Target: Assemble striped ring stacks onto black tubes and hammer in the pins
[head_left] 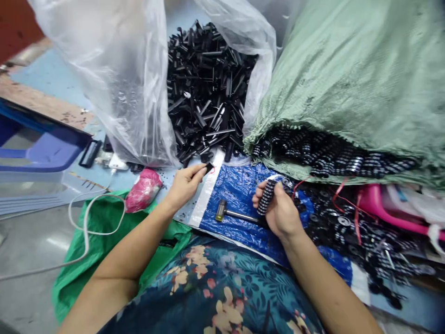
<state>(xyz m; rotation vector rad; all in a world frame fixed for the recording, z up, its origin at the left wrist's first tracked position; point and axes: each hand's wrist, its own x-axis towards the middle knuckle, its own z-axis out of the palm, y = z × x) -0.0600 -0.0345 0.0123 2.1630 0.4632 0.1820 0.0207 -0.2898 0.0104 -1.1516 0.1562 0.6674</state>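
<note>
My left hand (186,188) pinches a small black plastic piece (209,168) between thumb and fingers, just in front of a heap of black plastic parts (208,93). In my right hand (280,208) is a black ribbed grip (267,197) with rows of light marks, held upright with the fingers wrapped round it. Between the hands a small hammer (239,215) lies on the blue plastic sheet (225,185), its yellowish-tipped head to the left. The end of its handle passes beneath my right hand.
A clear plastic bag (139,93) surrounds the heap. To the right, a green woven sack (347,83) spills similar ribbed grips (323,155). Loose black parts (347,227) and a pink basket (373,204) lie below. A pink bundle (143,190), white cable (86,227) and purple crate (52,150) are left.
</note>
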